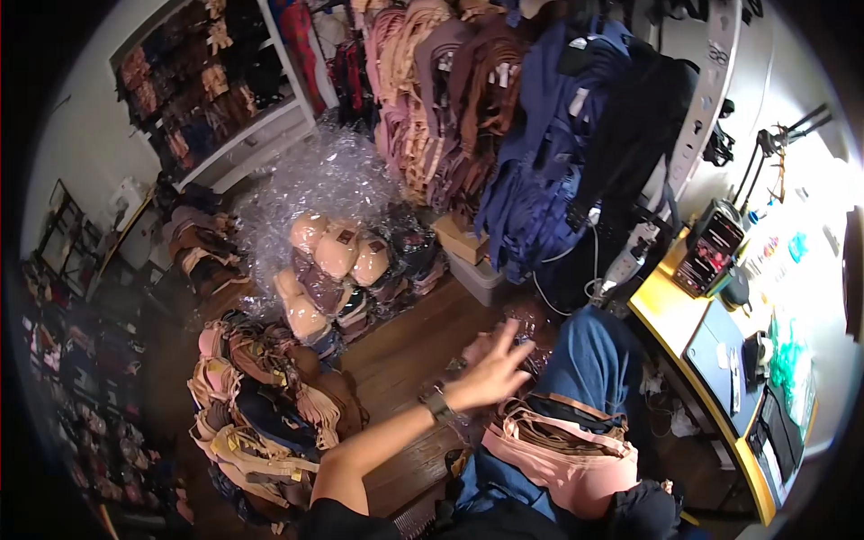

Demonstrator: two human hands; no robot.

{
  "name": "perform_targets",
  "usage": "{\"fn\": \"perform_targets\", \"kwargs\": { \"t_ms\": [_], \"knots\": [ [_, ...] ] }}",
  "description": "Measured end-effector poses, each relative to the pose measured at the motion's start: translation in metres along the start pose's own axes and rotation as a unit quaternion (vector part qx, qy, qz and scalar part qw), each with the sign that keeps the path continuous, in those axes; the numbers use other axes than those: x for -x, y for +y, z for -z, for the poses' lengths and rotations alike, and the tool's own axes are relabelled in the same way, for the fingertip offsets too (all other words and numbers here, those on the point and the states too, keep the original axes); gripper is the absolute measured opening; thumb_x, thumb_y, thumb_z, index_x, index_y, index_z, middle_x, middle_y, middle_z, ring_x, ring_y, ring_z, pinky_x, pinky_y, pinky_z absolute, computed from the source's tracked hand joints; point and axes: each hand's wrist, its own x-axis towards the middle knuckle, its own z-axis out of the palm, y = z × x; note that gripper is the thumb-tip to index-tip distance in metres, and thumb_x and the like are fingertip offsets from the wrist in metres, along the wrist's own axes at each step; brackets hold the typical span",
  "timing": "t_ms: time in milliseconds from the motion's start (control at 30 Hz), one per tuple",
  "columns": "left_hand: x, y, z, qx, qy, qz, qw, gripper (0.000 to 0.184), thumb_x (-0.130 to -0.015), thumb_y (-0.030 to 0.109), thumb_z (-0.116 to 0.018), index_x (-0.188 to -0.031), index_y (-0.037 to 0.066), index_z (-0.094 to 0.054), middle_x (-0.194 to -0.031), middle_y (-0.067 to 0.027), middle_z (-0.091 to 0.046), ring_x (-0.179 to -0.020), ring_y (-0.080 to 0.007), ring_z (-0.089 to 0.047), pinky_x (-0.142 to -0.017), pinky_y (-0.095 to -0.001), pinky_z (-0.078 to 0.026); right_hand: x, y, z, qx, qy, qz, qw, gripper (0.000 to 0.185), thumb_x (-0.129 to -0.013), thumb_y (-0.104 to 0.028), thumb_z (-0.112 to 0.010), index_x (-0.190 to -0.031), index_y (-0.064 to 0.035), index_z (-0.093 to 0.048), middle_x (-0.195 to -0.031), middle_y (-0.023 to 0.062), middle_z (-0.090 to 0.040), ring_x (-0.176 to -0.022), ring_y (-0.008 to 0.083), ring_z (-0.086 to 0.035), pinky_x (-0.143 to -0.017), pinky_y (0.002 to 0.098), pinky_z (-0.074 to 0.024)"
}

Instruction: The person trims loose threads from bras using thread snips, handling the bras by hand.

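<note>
My left hand (493,373) reaches forward over the wooden floor, palm down, with fingers spread and nothing gripped in them. A dark watch (437,405) is on its wrist. Close to the fingertips lies some shiny clear plastic (533,335), its contents too blurred to make out. A stack of bras rests on my lap, a pink bra (558,459) on the near side and brown ones behind it. Blue jeans (589,355) cover my knee. My right hand does not show; dark cloth (643,511) is at the lower right.
Piled bras (261,405) stand on the floor at left. Beyond them, clear plastic wrap (315,180) surrounds beige moulded bras (337,252). Bras hang on a rack (540,135). At right, a yellow-edged desk (661,292) holds a lit phone (715,247) and a dark folder (720,360).
</note>
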Motion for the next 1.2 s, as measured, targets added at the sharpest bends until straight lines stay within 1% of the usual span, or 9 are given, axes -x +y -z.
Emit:
{"fn": "perform_targets", "kwargs": {
  "t_ms": [233, 333, 400, 433, 633, 833, 967, 1033, 1200],
  "knots": [
    [-0.010, 0.159, 0.006, 0.111, -0.190, -0.337, 0.915, 0.041, -0.089, 0.032, -0.055, -0.119, 0.003, -0.056, -0.136, -0.0208, -0.042, -0.130, -0.0343, -0.037, -0.105, -0.0423, -0.032, -0.007, 0.005, 0.004, -0.103, -0.020, 0.116, 0.988, 0.054, -0.088, -0.032, -0.056, -0.127, 0.0039, -0.047, -0.121, 0.0147, -0.056, -0.109, 0.0252, -0.054, -0.094, 0.0356, -0.0427],
    [0.009, 0.214, 0.005, 0.316, -0.259, -0.305, 0.860, 0.035, -0.094, 0.033, -0.048, -0.089, 0.000, -0.061, -0.106, -0.0152, -0.060, -0.101, -0.0348, -0.053, -0.088, -0.0406, -0.042, -0.011, 0.017, 0.021, -0.164, -0.036, 0.191, 0.967, 0.057, -0.088, -0.034, -0.054, -0.127, 0.0057, -0.046, -0.123, 0.0160, -0.055, -0.111, 0.0265, -0.055, -0.095, 0.0360, -0.0430],
    [0.016, 0.240, -0.010, 0.247, -0.638, -0.157, 0.712, 0.044, -0.095, 0.041, -0.048, -0.100, -0.001, -0.059, -0.107, -0.0153, -0.060, -0.100, -0.0312, -0.056, -0.091, -0.0355, -0.042, -0.010, 0.032, 0.035, -0.207, -0.051, 0.242, 0.947, 0.059, -0.088, -0.036, -0.053, -0.127, 0.0068, -0.044, -0.124, 0.0169, -0.055, -0.112, 0.0273, -0.055, -0.096, 0.0362, -0.0433],
    [0.028, 0.246, -0.022, 0.242, -0.653, -0.175, 0.696, 0.044, -0.095, 0.041, -0.048, -0.100, -0.001, -0.059, -0.107, -0.0153, -0.060, -0.100, -0.0312, -0.056, -0.091, -0.0355, -0.042, -0.008, 0.040, 0.040, -0.228, -0.063, 0.265, 0.935, 0.060, -0.088, -0.037, -0.053, -0.128, 0.0074, -0.044, -0.125, 0.0174, -0.055, -0.112, 0.0278, -0.056, -0.096, 0.0363, -0.0434],
    [0.043, 0.270, -0.039, 0.622, -0.505, 0.138, 0.582, 0.061, -0.090, 0.039, -0.059, -0.129, -0.005, -0.043, -0.127, -0.0152, -0.051, -0.118, -0.0227, -0.047, -0.104, -0.0324, -0.033, 0.027, 0.024, 0.053, -0.217, -0.152, 0.201, 0.943, 0.053, -0.081, -0.015, -0.067, -0.126, 0.0043, -0.047, -0.120, 0.0137, -0.059, -0.107, 0.0230, -0.058, -0.091, 0.0335, -0.0444],
    [0.021, 0.282, -0.018, 0.598, -0.388, -0.132, 0.689, 0.059, -0.088, 0.013, -0.062, -0.137, -0.001, -0.033, -0.135, -0.0162, -0.045, -0.125, -0.0252, -0.045, -0.106, -0.0355, -0.035, 0.037, 0.010, 0.084, -0.021, -0.196, 0.295, 0.935, 0.041, -0.079, -0.002, -0.069, -0.118, -0.0008, -0.058, -0.105, 0.0109, -0.066, -0.098, 0.0197, -0.062, -0.085, 0.0295, -0.0457],
    [-0.020, 0.288, 0.015, 0.823, -0.296, 0.170, 0.453, 0.035, -0.099, 0.011, -0.039, -0.133, 0.004, -0.041, -0.129, -0.0201, -0.050, -0.113, -0.0253, -0.055, -0.099, -0.0392, -0.043, 0.056, -0.037, 0.133, 0.161, -0.259, 0.414, 0.858, 0.020, -0.084, -0.010, -0.067, -0.101, 0.0001, -0.064, -0.087, 0.0119, -0.069, -0.079, 0.0202, -0.067, -0.070, 0.0276, -0.0495],
    [-0.029, 0.244, 0.011, 0.870, -0.329, 0.102, 0.352, 0.035, -0.100, 0.021, -0.040, -0.132, 0.007, -0.042, -0.123, -0.0212, -0.055, -0.112, -0.0288, -0.056, -0.099, -0.0442, -0.043, 0.066, -0.056, 0.154, 0.190, -0.294, 0.365, 0.863, 0.019, -0.086, -0.014, -0.067, -0.100, -0.0005, -0.064, -0.087, 0.0110, -0.069, -0.076, 0.0213, -0.067, -0.066, 0.0278, -0.0500],
    [-0.012, 0.146, 0.038, 0.796, -0.180, 0.194, 0.544, 0.037, -0.097, 0.027, -0.044, -0.123, 0.002, -0.050, -0.111, -0.0181, -0.062, -0.106, -0.0309, -0.058, -0.097, -0.0458, -0.044, 0.045, -0.105, 0.126, 0.450, -0.258, 0.303, 0.800, 0.040, -0.089, -0.043, -0.058, -0.082, -0.0030, -0.058, -0.067, 0.0119, -0.060, -0.066, 0.0337, -0.061, -0.057, 0.0348, -0.0481]
  ]
}}
